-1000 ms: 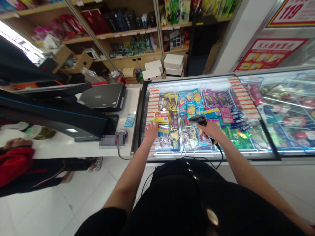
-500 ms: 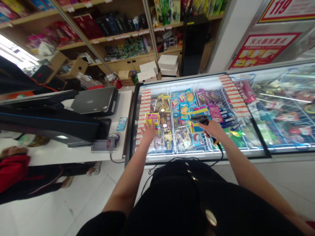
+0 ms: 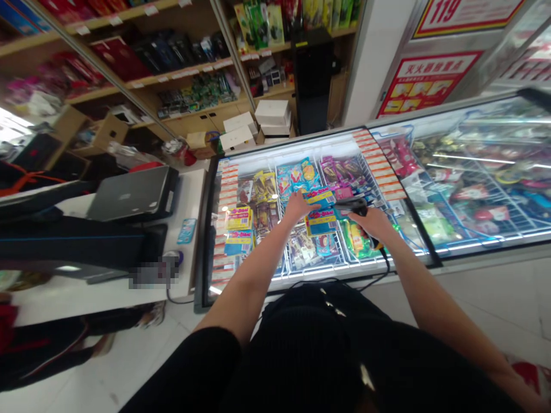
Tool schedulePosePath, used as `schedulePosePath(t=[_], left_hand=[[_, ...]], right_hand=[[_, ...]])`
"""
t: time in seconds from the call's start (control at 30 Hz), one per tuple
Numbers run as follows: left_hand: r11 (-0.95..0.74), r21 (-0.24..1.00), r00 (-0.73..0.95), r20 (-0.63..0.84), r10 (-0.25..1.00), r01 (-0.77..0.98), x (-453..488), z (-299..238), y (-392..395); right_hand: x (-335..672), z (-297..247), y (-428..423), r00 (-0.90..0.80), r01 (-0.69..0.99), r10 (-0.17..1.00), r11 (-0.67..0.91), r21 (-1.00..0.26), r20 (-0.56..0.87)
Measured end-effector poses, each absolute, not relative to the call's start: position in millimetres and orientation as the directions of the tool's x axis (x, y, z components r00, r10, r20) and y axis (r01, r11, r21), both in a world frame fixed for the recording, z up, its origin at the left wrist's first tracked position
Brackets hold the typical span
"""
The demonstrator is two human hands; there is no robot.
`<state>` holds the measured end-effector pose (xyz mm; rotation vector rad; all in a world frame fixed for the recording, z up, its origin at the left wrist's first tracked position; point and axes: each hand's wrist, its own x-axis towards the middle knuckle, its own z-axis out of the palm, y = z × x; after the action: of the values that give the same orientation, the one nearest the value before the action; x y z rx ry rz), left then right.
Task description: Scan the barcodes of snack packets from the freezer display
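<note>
Flat blue-and-yellow boxes lie on the glass freezer lid. My left hand (image 3: 295, 207) is at the left end of the upper box (image 3: 323, 198). One digit lies along its near edge, and the other fingers, partly hidden, seem closed on it. Just below, a second box (image 3: 321, 223) lies by itself. A black barcode scanner (image 3: 352, 205) is in my closed right hand (image 3: 373, 222). Its head points left toward the boxes, and a cable hangs from its handle. Farther left on the lid are a yellow-topped box (image 3: 239, 218) and another similar box (image 3: 238, 242).
The freezer (image 3: 275, 150) holds bagged ices in wire baskets. To the left, a white counter (image 3: 189, 195) carries a black laptop-like device (image 3: 133, 192), a screen and a small blue packet (image 3: 186, 230). White boxes (image 3: 273, 115) stand behind. Another person's legs (image 3: 81, 338) show at lower left.
My left hand has moved right, from the yellow-topped box at the left to the upper blue-and-yellow box. The right hand still holds the scanner. The view has shifted to the right.
</note>
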<state>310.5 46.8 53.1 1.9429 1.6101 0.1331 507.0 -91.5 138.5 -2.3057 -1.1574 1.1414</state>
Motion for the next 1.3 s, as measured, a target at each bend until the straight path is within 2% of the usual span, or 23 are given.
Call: schedulePosePath(t=[0.17, 0.47, 0.53, 0.6, 0.7, 0.77, 0.9, 1.3], left_hand=[[-0.062, 0.479, 0.269, -0.377, 0.886, 0.876, 331, 42, 55], [-0.118, 0.425, 0.212, -0.181, 0.96, 0.897, 335, 53, 39], [-0.106, 0.471, 0.2, -0.155, 0.967, 0.876, 335, 56, 39], [-0.031, 0.576, 0.163, -0.18, 0.97, 0.817, 334, 58, 41], [0.191, 0.737, 0.078, -0.314, 0.946, 0.648, 331, 59, 45], [0.297, 0.793, 0.057, -0.383, 0.922, 0.532, 329, 62, 45], [0.355, 0.833, 0.058, -0.417, 0.907, 0.424, 324, 67, 42], [0.328, 0.874, 0.127, -0.393, 0.911, 0.358, 305, 66, 47]], right_hand=[[527, 132, -91, 0.318, 0.512, 0.794, -0.604, -0.611, -0.519], [540, 128, -87, 0.244, 0.588, 0.834, -0.532, -0.609, -0.494], [539, 129, -87, 0.238, 0.58, 0.839, -0.526, -0.622, -0.489], [537, 130, -88, 0.231, 0.562, 0.848, -0.517, -0.646, -0.477], [535, 127, -89, 0.235, 0.571, 0.857, -0.504, -0.648, -0.459], [533, 126, -89, 0.245, 0.588, 0.86, -0.499, -0.637, -0.447], [528, 125, -90, 0.276, 0.615, 0.862, -0.498, -0.611, -0.424], [499, 143, -96, 0.318, 0.653, 0.855, -0.511, -0.559, -0.411]])
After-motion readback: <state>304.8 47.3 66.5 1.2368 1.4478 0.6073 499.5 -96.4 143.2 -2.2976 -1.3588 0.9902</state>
